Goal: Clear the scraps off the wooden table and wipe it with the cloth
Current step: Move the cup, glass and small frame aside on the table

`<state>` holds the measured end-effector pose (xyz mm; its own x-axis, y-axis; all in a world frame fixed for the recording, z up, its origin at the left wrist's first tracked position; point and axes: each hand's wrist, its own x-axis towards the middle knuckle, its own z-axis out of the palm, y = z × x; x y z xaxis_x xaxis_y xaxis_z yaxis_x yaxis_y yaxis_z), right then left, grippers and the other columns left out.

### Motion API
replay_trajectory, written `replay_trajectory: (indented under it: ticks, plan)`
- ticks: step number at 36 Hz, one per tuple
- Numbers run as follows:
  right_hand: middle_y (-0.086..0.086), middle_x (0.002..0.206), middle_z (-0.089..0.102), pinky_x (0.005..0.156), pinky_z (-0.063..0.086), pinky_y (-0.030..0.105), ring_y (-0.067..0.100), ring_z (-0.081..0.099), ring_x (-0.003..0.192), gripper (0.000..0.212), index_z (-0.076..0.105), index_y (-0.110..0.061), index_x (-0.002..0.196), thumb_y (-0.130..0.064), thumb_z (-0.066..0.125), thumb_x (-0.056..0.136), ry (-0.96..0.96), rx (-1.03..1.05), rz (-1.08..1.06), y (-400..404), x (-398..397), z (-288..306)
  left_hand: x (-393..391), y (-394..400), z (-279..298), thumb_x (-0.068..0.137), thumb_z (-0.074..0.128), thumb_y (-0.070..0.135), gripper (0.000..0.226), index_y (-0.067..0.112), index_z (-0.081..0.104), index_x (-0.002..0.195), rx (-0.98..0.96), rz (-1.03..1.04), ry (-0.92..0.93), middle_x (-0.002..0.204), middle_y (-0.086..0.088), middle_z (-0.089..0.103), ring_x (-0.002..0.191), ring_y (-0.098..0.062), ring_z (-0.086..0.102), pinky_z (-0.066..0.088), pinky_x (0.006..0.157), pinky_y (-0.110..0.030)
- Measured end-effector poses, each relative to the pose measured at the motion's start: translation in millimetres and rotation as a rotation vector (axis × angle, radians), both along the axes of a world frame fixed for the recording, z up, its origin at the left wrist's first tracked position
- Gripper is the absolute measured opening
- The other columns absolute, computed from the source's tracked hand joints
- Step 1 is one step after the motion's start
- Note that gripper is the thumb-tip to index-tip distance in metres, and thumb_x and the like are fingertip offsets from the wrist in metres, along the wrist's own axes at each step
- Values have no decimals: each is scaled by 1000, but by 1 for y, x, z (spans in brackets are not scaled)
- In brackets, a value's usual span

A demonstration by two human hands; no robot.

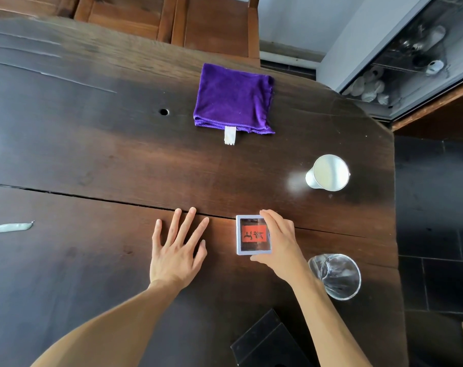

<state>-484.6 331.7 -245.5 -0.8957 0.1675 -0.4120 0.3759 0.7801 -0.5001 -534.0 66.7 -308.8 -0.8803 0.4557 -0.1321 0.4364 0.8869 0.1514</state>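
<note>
A folded purple cloth (pixel 233 99) with a white tag lies at the far middle of the dark wooden table (pixel 92 144). My right hand (pixel 280 242) grips a small square box (pixel 253 234) with a red label, index finger on its far edge and thumb on its near edge, just above the table. To the left of the box, my left hand (pixel 178 247) lies flat on the wood with fingers spread, holding nothing. A pale crumpled wrapper (pixel 10 227) lies at the left edge of the view.
A white cup (pixel 328 173) stands near the right edge of the table. A clear glass (pixel 337 275) sits beside my right wrist. A black box (pixel 265 343) lies at the near edge. Wooden chairs (pixel 172 19) stand beyond the table. Dark floor tiles lie to the right.
</note>
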Motion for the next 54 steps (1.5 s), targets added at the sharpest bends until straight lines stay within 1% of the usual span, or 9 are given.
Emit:
replay_trajectory:
  ticks: [3,11,27,31,36,41,44,47,54]
  plan:
    - [-9,154,34,108,33,24,5,29,136,104,33,-26,151,-35,94,67,17,-33,-42,-1,-5,-1,0,0,-1,103,25,50,58,43,19,160,4,2,-4,172,7,9,159,-22,4,7,125,-58]
    - [-11,151,37,102,34,20,-2,27,129,104,33,-28,149,-39,94,66,95,-28,-47,9,-37,3,0,-1,-3,103,21,48,58,43,18,161,0,-1,-11,172,6,9,159,-23,5,10,125,-60]
    - [-2,153,38,106,38,33,16,33,135,102,36,-22,148,-35,95,67,142,13,-31,33,-135,5,-1,0,1,100,33,50,62,45,20,160,4,11,-34,172,8,8,159,-22,6,10,125,-59]
    - [-3,151,39,101,32,27,16,33,132,105,36,-20,149,-38,96,64,157,16,-13,30,-148,-2,0,0,1,100,32,51,61,45,20,160,0,9,-30,172,8,7,159,-22,6,10,125,-58]
    - [-2,148,42,102,34,27,16,34,129,106,38,-19,146,-41,97,61,179,21,4,20,-156,-9,0,0,0,102,26,52,59,44,19,160,-11,1,-26,172,8,7,159,-23,6,8,126,-58]
    - [-1,148,43,106,40,34,19,36,129,106,38,-18,147,-40,97,61,218,44,-9,13,-155,-11,-1,0,1,100,32,51,61,44,21,160,-10,3,-31,172,7,8,159,-23,7,7,126,-58]
    - [-2,153,39,111,38,38,21,35,134,109,34,-19,151,-39,96,63,213,45,-17,11,-153,-10,-1,0,2,102,28,52,59,44,21,160,-15,-1,-38,172,7,9,159,-23,7,7,126,-58]
    - [-2,157,34,112,32,35,19,30,139,114,30,-20,155,-38,96,63,201,-15,-61,12,-149,-10,-1,0,3,102,28,52,59,44,21,160,-14,-1,-43,172,7,9,159,-23,8,9,125,-59]
    - [-1,155,39,115,30,34,16,31,141,101,38,-18,150,-32,95,67,212,-93,-159,13,-145,-9,-1,1,5,98,36,49,62,44,24,159,4,8,-38,172,7,11,159,-23,8,13,124,-60]
